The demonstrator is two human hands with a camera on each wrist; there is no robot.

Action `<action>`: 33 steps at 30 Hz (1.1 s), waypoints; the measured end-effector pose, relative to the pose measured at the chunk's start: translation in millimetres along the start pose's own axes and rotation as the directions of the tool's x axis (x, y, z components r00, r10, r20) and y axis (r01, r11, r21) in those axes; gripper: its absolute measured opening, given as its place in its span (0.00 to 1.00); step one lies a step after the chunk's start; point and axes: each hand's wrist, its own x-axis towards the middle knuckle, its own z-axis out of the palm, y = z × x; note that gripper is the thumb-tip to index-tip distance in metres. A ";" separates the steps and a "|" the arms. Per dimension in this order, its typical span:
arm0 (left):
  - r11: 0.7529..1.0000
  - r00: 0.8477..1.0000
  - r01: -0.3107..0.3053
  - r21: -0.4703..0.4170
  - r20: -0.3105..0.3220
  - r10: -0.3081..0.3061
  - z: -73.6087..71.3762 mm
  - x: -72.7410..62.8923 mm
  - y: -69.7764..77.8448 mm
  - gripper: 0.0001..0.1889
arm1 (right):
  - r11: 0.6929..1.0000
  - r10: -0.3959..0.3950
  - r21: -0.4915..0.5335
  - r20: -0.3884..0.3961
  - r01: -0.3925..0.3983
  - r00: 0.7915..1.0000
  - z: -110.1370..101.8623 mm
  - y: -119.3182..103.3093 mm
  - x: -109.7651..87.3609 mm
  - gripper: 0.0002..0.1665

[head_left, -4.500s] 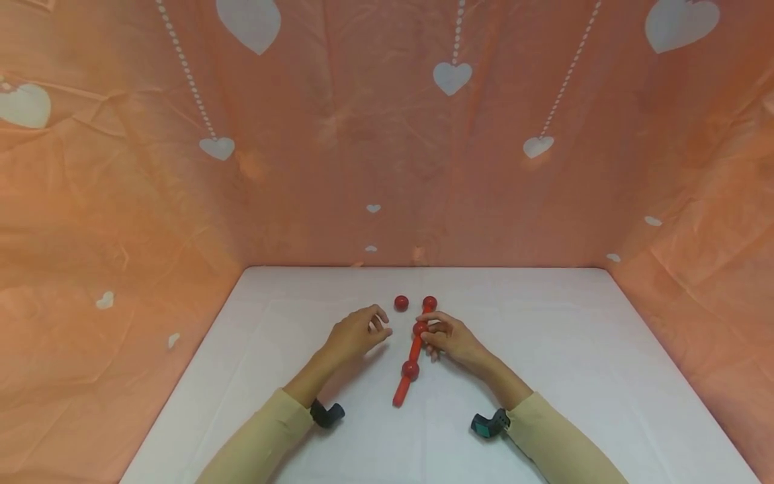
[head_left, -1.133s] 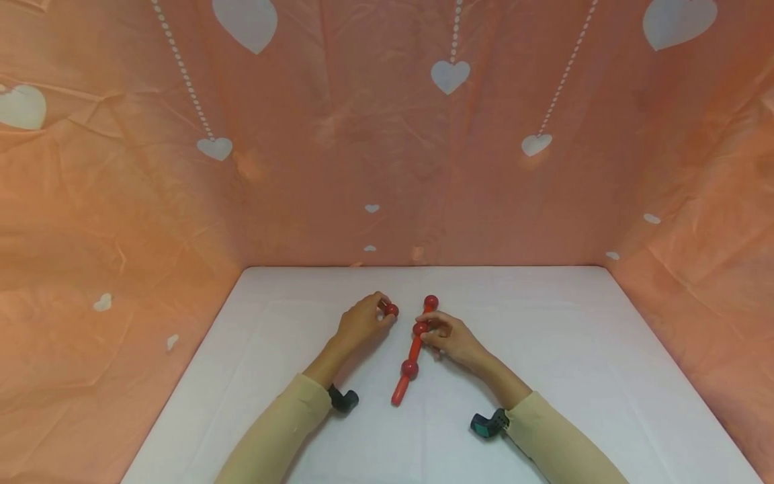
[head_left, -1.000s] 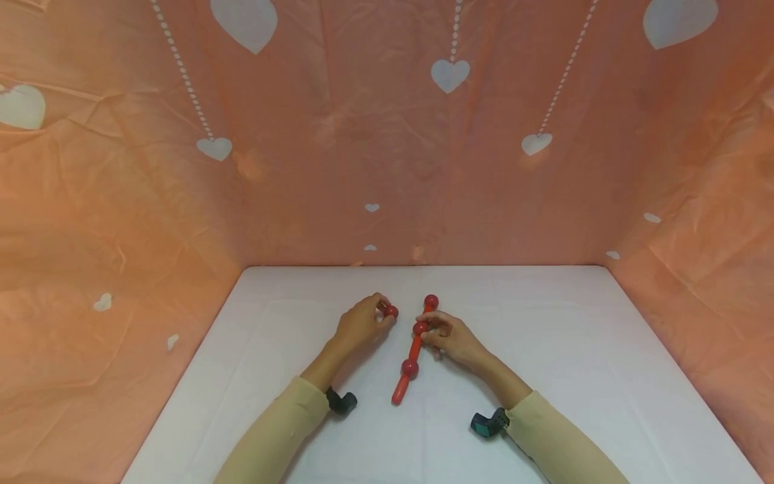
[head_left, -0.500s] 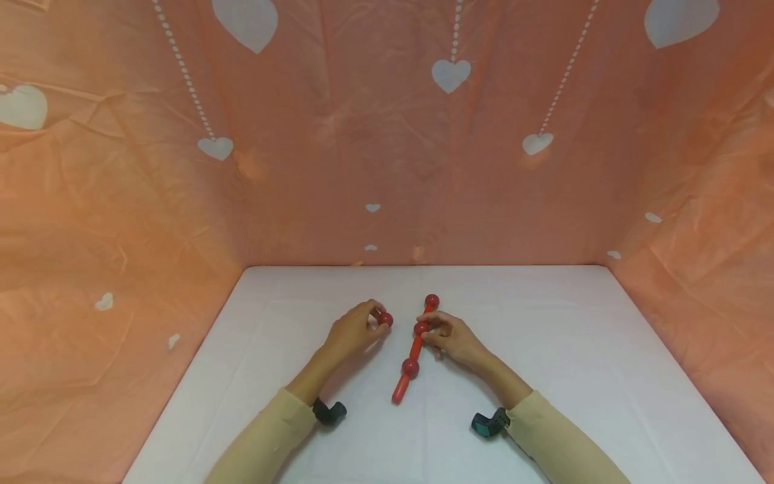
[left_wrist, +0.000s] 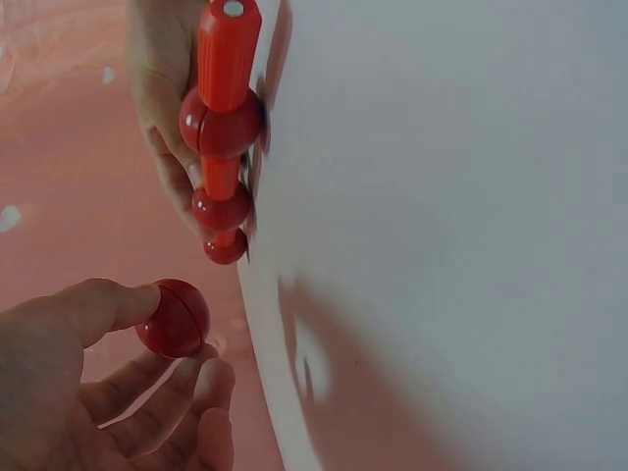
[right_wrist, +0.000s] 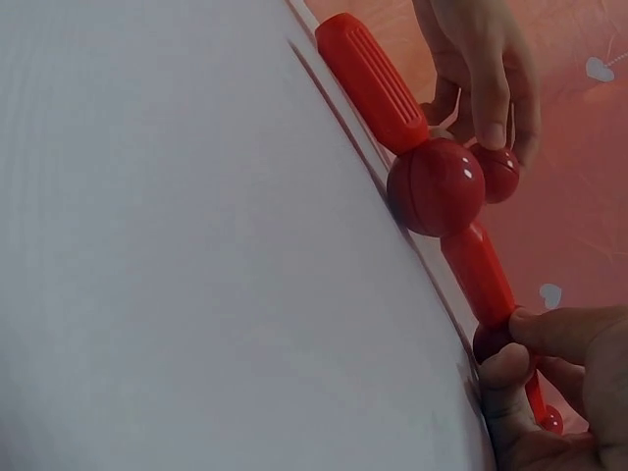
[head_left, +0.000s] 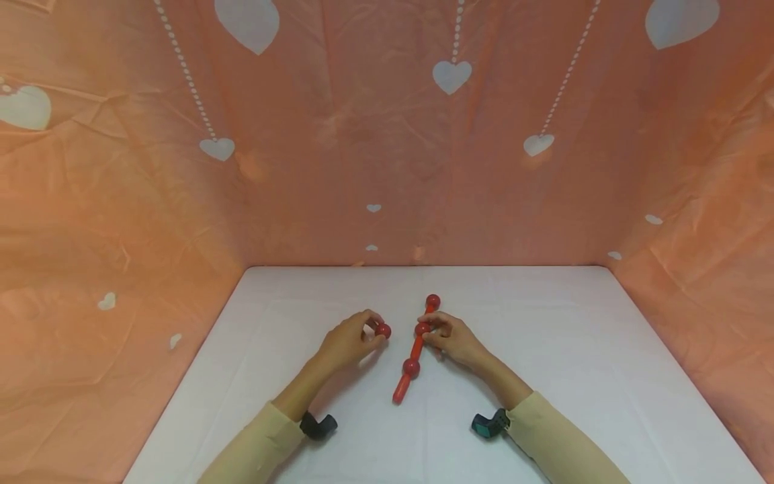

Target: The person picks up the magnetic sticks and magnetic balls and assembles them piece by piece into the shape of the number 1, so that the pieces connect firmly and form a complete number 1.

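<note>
My left hand (head_left: 346, 346) pinches a loose red ball (head_left: 383, 331) between thumb and fingertips, left of the chain. In the left wrist view that ball (left_wrist: 175, 319) hangs above the table, a thin seam round it. A chain of red rods and balls lies on the table, slanting away from me. My right hand (head_left: 458, 343) pinches its middle ball (head_left: 422, 329) with thumb and index finger. Another ball (head_left: 433, 301) caps the far end, and a third ball (head_left: 411, 367) sits nearer. The nearest rod (left_wrist: 226, 59) is grooved, with a silvery spot in its free end.
A white-covered table (head_left: 544, 376) lies under both hands. Orange-pink sheeting (head_left: 338, 168) with pale hearts encloses it at the back and sides. Dark wrist cameras, one on the left (head_left: 318, 426) and one on the right (head_left: 490, 423), stick out inward from the sleeves.
My left hand has taken the loose ball off the table, where it lay near the chain's far end, and brought it nearer me and left. My right hand stays on the chain.
</note>
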 end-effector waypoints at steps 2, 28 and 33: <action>1.000 1.000 -0.001 -0.008 0.004 0.001 -0.4 -3.8 -0.7 0.15 | 1.000 -0.001 0.001 -0.001 0.001 1.000 0.3 -0.2 -0.1 0.21; 0.997 0.997 0.028 -0.074 0.076 -0.022 -13.6 -35.9 -11.2 0.13 | 1.000 0.027 0.012 -0.014 -0.027 1.000 3.5 -4.0 1.5 0.21; 0.998 0.996 -0.004 -0.067 0.089 0.010 -16.1 -41.8 -12.1 0.12 | 1.000 -0.013 -0.004 -0.014 0.013 1.000 4.3 -4.5 1.3 0.21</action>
